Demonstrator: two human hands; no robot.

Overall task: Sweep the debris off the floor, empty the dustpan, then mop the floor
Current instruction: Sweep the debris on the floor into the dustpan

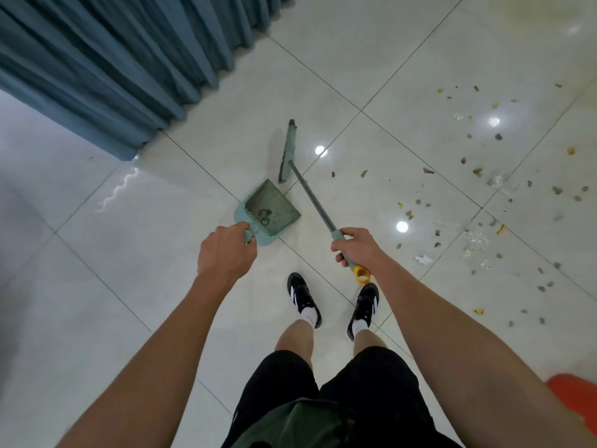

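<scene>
Left hand (226, 250) clenched on dustpan (269, 210) handle. Right hand (357, 247) gripping broom (310, 189) handle; broom head on floor (97, 302). Debris (484, 202) scattered right.

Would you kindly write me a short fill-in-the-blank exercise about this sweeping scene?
1. The left hand holds the ____ by its handle.
2. The right hand grips the handle of the ____.
3. Most debris lies to the person's ____.
4. The broom handle's end cap is ____.

Missing words: dustpan; broom; right; yellow
</scene>
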